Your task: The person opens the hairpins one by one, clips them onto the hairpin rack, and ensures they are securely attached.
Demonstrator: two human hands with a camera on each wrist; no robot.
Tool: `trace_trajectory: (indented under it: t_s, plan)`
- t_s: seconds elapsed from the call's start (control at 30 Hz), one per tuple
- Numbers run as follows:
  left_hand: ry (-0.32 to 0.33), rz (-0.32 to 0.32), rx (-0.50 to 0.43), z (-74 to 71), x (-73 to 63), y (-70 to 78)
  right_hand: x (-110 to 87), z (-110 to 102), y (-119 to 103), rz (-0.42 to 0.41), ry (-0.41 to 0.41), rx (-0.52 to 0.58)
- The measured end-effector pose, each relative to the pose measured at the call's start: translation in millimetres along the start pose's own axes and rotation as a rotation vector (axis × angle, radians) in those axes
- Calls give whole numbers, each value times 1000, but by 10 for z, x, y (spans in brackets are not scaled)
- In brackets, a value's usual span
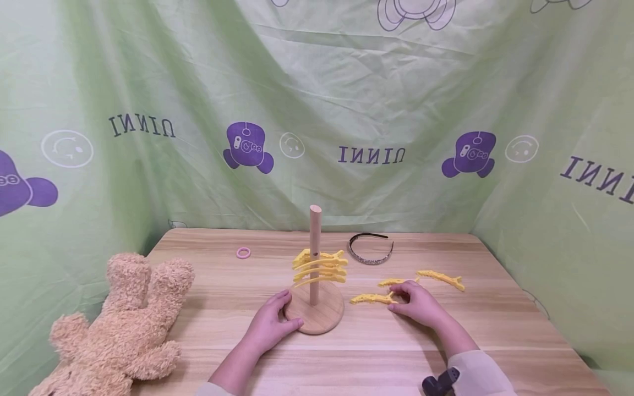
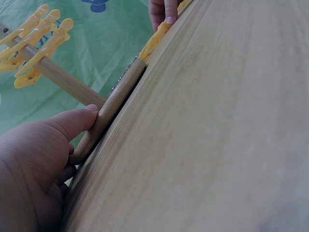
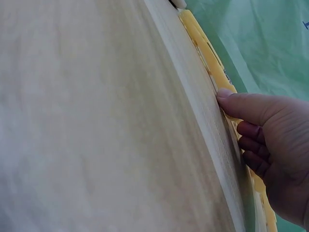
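A wooden stand point(image 1: 322, 323) with a round base and an upright post is on the table. Several yellow hair clips point(image 1: 324, 270) are clamped on its post, one above another. My left hand point(image 1: 269, 323) holds the left side of the base, thumb point(image 2: 79, 118) on its upper face and fingers curled at the edge. To the right, a yellow hair clip point(image 1: 369, 298) lies flat on the table, and my right hand point(image 1: 421, 306) pinches its right end between thumb and fingers. Just behind that hand are a second clip point(image 1: 391, 282) and a third clip point(image 1: 441, 278).
A plush teddy bear point(image 1: 119, 335) lies along the left side of the table. Toward the back sit a pink ring point(image 1: 243, 253), left of the post, and a glittery dark headband point(image 1: 369, 261), right of it. A green printed curtain point(image 1: 317, 110) hangs around the table.
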State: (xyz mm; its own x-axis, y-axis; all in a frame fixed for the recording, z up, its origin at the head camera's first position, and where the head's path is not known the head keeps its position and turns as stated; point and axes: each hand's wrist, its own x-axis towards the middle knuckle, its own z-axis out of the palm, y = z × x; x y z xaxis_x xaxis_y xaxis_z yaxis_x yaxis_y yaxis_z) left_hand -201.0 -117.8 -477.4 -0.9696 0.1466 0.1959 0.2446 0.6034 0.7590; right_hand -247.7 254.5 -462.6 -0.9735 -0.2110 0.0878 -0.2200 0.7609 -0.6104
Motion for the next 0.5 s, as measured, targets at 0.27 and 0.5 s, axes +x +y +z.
trace_trajectory:
  t_s: [0.27,0.5]
  plan:
    - [-2,-2,-10,5,-3,4,-39,-23,-6,50,18,44]
    - [1,-12,-12,7,14,-17,-73,-106,-76,109,85,175]
